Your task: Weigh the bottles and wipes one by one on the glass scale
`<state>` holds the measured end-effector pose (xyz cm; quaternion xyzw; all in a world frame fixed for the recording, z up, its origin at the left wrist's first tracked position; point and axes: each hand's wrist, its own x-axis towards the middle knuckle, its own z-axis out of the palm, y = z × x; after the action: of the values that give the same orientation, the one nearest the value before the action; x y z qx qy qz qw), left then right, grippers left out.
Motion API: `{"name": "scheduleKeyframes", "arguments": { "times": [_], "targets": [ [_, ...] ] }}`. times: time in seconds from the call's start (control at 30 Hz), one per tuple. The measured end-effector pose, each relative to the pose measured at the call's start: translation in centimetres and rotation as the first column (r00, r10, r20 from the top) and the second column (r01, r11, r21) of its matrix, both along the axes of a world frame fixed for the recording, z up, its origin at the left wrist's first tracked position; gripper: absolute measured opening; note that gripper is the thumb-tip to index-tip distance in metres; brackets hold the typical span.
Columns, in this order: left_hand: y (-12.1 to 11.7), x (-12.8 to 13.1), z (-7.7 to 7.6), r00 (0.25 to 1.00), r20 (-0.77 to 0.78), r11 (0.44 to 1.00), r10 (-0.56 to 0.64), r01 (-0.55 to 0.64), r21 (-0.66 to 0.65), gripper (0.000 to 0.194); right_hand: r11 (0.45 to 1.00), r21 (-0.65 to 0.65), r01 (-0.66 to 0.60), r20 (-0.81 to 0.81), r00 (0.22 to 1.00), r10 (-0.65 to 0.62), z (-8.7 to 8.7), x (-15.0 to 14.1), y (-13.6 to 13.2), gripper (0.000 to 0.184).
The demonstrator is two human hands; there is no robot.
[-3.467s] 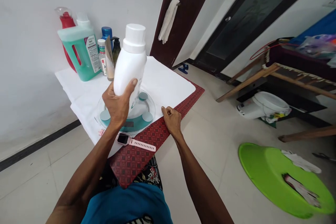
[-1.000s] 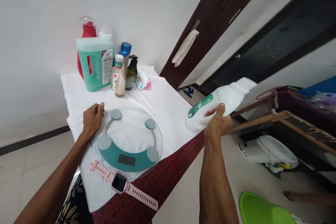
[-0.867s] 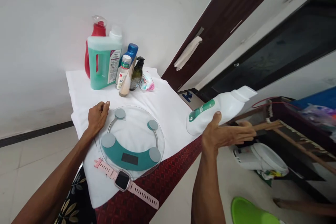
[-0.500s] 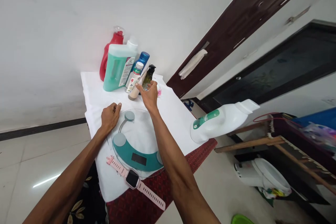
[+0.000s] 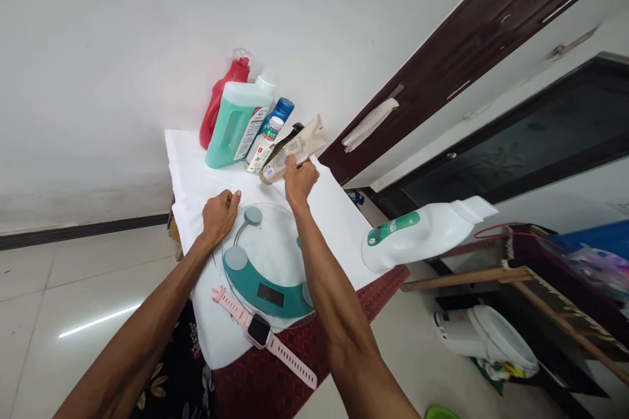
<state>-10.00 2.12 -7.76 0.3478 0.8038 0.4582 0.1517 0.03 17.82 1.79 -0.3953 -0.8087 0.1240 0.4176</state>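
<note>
My right hand is closed around a beige squeeze tube, tilted to the upper right, its cap end low near the white cloth. Behind it a dark pump bottle is partly hidden. My left hand rests loosely curled on the cloth by the scale's left rim, with nothing visible in it. Between my arms lies a round glass scale with a teal band. A pink-strapped smartwatch lies across its front edge. Left of the tube stand a small clear bottle and a blue bottle.
A green liquid jug and a red bottle stand against the wall. A large white bottle stands at the right edge of the white cloth. A white bucket and a wooden frame are beyond, to the right.
The tube in my right hand has swung from steeply upright to leaning right, and my wrist has turned over. My left hand stays by the scale. The whole view has shifted slightly.
</note>
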Motion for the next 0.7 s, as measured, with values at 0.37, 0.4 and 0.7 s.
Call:
{"name": "scheduleKeyframes", "arguments": {
  "times": [0.37,0.4,0.7],
  "targets": [
    [0.0,-0.1,0.0,0.998,-0.062,1.0,-0.009,0.008,-0.009,0.04,0.953,-0.284,0.103,-0.062,0.99,-0.126,2.4,14.3,-10.6,0.038],
    [0.0,-0.1,0.0,0.998,-0.067,1.0,-0.011,0.011,-0.009,0.041,0.955,-0.274,0.113,-0.043,0.991,-0.13,1.8,14.7,-11.1,0.038],
    [-0.1,-0.3,0.0,0.999,-0.049,1.0,0.016,-0.015,0.025,0.042,0.959,-0.284,0.0,-0.073,0.997,-0.022,0.1,15.1,-12.7,0.043]
  ]
}}
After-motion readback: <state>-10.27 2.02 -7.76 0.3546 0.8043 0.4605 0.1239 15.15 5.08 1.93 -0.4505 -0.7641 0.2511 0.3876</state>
